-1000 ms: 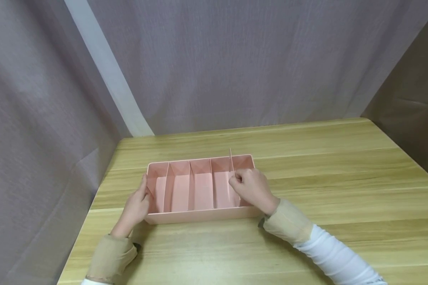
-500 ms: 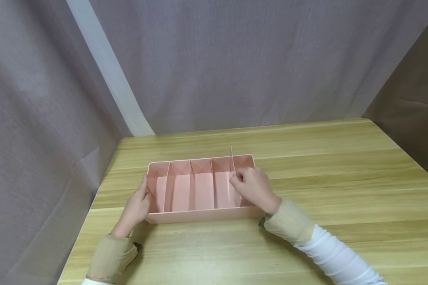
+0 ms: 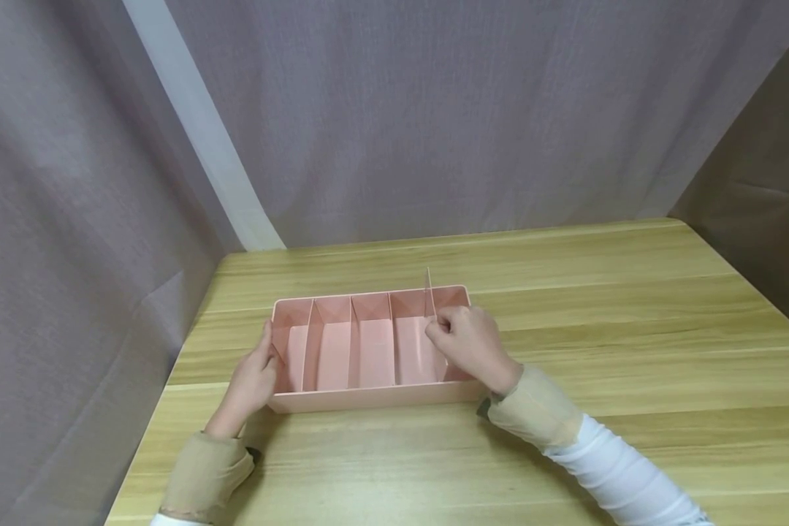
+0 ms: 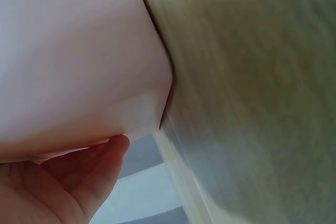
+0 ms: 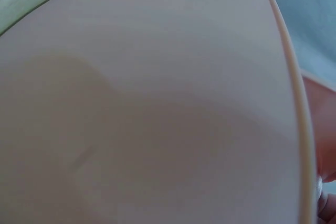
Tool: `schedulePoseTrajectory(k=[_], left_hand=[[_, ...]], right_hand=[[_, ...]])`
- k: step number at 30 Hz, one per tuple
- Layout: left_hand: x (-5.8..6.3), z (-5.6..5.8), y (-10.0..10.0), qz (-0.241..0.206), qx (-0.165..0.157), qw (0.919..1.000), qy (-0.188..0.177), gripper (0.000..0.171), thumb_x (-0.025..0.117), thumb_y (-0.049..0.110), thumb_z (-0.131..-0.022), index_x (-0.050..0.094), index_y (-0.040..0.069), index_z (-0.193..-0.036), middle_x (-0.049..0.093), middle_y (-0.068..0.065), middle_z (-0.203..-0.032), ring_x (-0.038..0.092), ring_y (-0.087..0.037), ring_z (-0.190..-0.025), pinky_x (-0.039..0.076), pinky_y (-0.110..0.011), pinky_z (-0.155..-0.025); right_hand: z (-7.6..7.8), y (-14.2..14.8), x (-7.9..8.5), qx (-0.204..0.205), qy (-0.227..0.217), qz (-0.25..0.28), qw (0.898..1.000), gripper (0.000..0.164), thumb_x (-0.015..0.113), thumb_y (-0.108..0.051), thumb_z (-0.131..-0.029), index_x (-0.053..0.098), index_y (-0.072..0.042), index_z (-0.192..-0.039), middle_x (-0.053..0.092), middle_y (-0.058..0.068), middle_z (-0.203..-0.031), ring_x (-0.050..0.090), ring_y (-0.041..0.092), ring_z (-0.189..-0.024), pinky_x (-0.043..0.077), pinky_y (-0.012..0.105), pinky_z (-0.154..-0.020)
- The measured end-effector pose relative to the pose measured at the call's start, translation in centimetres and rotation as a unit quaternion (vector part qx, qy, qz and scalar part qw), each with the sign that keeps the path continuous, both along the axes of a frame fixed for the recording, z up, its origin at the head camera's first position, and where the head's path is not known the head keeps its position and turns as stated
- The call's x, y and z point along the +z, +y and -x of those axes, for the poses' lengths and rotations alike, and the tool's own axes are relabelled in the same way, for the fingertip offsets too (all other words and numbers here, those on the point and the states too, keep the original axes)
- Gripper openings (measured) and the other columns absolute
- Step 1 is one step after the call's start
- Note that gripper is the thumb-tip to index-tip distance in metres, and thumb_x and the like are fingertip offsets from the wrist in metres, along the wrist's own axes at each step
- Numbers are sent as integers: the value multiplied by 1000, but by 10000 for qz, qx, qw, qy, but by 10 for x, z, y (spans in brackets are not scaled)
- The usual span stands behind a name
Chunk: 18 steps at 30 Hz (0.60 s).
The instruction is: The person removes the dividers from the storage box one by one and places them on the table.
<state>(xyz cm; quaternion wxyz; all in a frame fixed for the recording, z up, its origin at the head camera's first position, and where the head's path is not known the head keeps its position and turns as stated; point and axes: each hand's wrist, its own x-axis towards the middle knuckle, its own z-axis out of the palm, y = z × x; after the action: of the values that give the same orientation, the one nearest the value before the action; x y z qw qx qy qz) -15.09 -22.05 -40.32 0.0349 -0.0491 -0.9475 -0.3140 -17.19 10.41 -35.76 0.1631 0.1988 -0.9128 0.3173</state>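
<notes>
A pink organizer box (image 3: 368,398) with thin dividers lies lengthwise on the table. My left hand (image 3: 253,376) grips its left end wall, thumb at the rim; in the left wrist view the fingers (image 4: 107,169) lie along that wall. Over the right part of the box, my right hand (image 3: 473,343) pinches the rightmost divider (image 3: 428,292) with curled fingers. That divider's far end stands above the back rim, so it sits tilted; the hand hides its near part. The box wall (image 5: 157,103) fills most of the right wrist view.
A wood-grain table (image 3: 631,351) extends far to the right of the box. Grey-mauve curtain (image 3: 467,124) hangs behind and to the left, with a white strip (image 3: 197,124). The other dividers (image 3: 391,340) stand upright across the box.
The rightmost divider's far end has risen slightly higher above the back rim. My right hand has shifted a little to the right with it. The left hand and the box stay still.
</notes>
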Motion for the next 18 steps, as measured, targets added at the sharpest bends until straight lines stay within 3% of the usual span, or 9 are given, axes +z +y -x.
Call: schedulePoseTrajectory(k=[18], left_hand=[[0, 0, 2, -26, 44, 10000, -47, 58, 35, 7, -89, 11, -1, -142, 54, -15, -83, 49, -31, -78, 43, -51, -77]], right_hand=[[-1, 2, 5, -134, -37, -46, 9999, 30, 48, -11, -72, 30, -15, -49, 26, -10, -44, 27, 10, -42, 23, 27, -42]])
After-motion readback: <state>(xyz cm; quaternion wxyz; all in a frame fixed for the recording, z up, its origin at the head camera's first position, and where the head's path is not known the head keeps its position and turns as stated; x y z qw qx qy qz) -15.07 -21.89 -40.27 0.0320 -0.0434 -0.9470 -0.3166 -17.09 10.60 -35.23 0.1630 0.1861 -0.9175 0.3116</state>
